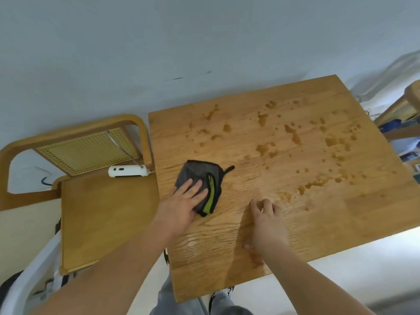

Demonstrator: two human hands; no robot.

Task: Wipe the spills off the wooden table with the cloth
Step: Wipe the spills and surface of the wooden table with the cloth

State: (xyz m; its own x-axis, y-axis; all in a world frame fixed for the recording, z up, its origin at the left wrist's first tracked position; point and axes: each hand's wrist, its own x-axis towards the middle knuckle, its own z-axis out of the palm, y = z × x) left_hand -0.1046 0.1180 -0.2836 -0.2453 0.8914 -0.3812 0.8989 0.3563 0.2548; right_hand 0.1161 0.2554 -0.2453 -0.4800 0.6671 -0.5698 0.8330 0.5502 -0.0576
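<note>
A grey cloth (pixel 200 176) with a green stripe and black trim lies folded on the left part of the wooden table (pixel 341 212). My left hand (pixel 181 205) presses flat on the cloth's near left side, fingers spread. My right hand (pixel 267 221) rests on the bare wood to the right of the cloth, fingers loosely curled, holding nothing. Brown spills (pixel 295 137) dot the far and right parts of the table top. A wet sheen shows on the wood near my hands.
A wooden chair (pixel 102 212) with a cane back stands left of the table, with a white device (pixel 128 171) on its seat. Another wooden chair (pixel 406 105) stands at the far right. A white wall runs behind. My legs show under the near edge.
</note>
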